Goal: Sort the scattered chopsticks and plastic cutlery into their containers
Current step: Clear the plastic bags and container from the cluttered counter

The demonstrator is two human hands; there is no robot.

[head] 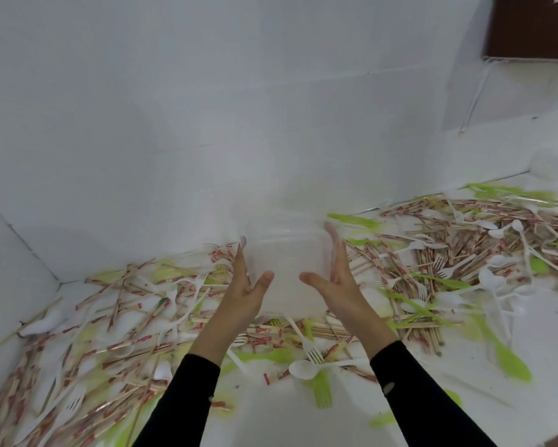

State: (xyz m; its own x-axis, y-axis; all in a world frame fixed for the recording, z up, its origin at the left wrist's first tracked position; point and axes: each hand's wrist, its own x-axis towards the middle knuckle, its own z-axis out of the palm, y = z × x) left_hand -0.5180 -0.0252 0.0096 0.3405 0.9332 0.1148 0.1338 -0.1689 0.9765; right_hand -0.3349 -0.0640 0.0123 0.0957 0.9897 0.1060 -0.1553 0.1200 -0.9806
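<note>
Centrally, 1 clear rectangular plastic container (pixel 287 259) is held between 2 hands over the white tabletop (pixel 512 414). The left hand (pixel 243 288) and right hand (pixel 340 282) press flat against its opposite sides, fingers straight and together, thumbs spread inward, probably to keep it level for placing. Around it lie paper-sleeved wooden chopsticks (pixel 396 262), white plastic forks (pixel 313 351), white plastic spoons (pixel 303 369) and lime-green plastic cutlery (pixel 509 359), each too numerous and blurred to count.

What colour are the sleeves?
The sleeves are black, seen best in the head view.
</note>
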